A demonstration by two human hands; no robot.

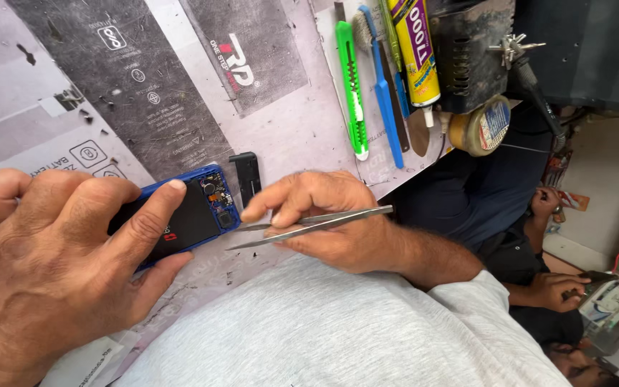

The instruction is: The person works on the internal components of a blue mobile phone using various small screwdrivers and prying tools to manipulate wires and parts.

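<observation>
Closest to the person, over the grey shirt, the right hand (pixel 327 218) is closed in a pinch around a pair of metal tweezers (pixel 309 226), thumb and fingers pressed on the two blades, whose tips lie close together and point toward the corner of an opened blue phone (pixel 184 211). The tips look just short of the phone's exposed end, near but not clearly touching it. The left hand (pixel 59 265) is curled over the phone and grips it: the forefinger lies along its upper edge, the thumb braces underneath, and the rest of the fingers are folded in. The phone rests low on the bench (pixel 288 129), tilted, between the two hands. As for progress, I'd judge the opening-up is already done: the back is off, the dark battery face shows, and the small parts around the camera end lie bare; the fine picking at that corner seems to be what is in hand, and nothing shows the phone being closed again. Just beyond the phone lies a small black piece (pixel 247 175) on the scuffed, sticker-covered bench. Further off sit a green utility knife (pixel 351 89), a blue-handled brush (pixel 381 93), a yellow glue tube (pixel 415 50) and a round tin (pixel 483 127). At the far right, below the bench, another person's hand (pixel 557 290) holds some dark thing I cannot make out.
</observation>
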